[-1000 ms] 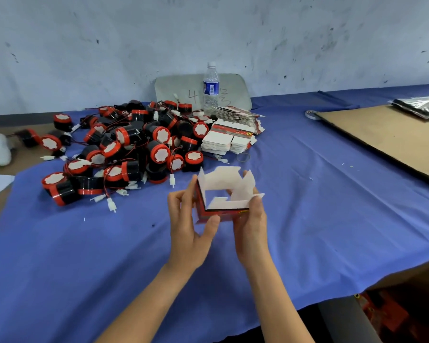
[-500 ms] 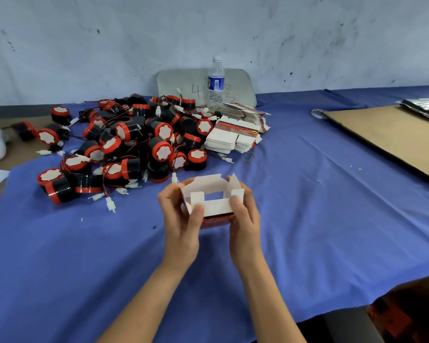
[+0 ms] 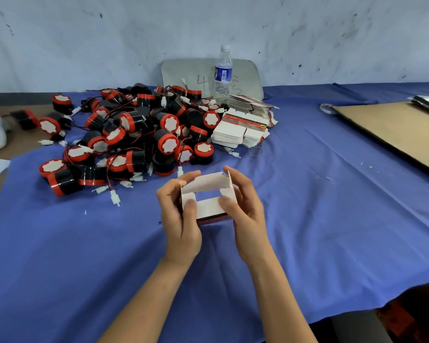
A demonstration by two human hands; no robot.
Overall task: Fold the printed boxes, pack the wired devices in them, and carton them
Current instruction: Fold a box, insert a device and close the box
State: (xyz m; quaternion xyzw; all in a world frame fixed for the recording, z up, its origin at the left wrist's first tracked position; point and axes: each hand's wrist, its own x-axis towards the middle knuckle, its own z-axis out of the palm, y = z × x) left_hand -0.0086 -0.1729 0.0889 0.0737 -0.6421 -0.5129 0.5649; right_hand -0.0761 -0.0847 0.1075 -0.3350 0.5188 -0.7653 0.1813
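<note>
A small printed box (image 3: 208, 196), white inside and red and black outside, is held above the blue cloth with its open end toward me. My left hand (image 3: 181, 219) grips its left side, thumb pressing on a side flap. My right hand (image 3: 245, 214) grips the right side, thumb on the near flap. A pile of black and red round wired devices (image 3: 134, 137) with white plugs lies behind, at left centre. Stacks of flat printed box blanks (image 3: 240, 129) lie to the right of the pile.
A blue cloth (image 3: 332, 219) covers the table. A clear water bottle (image 3: 223, 73) stands at the back before a grey board (image 3: 183, 73). A flat brown cardboard sheet (image 3: 394, 129) lies at the right. A rubber band (image 3: 255, 151) lies near the blanks.
The box's flaps stood up a second ago; they are now folded further inward. Both thumbs have moved onto the flaps, and the box sits a little lower in my hands.
</note>
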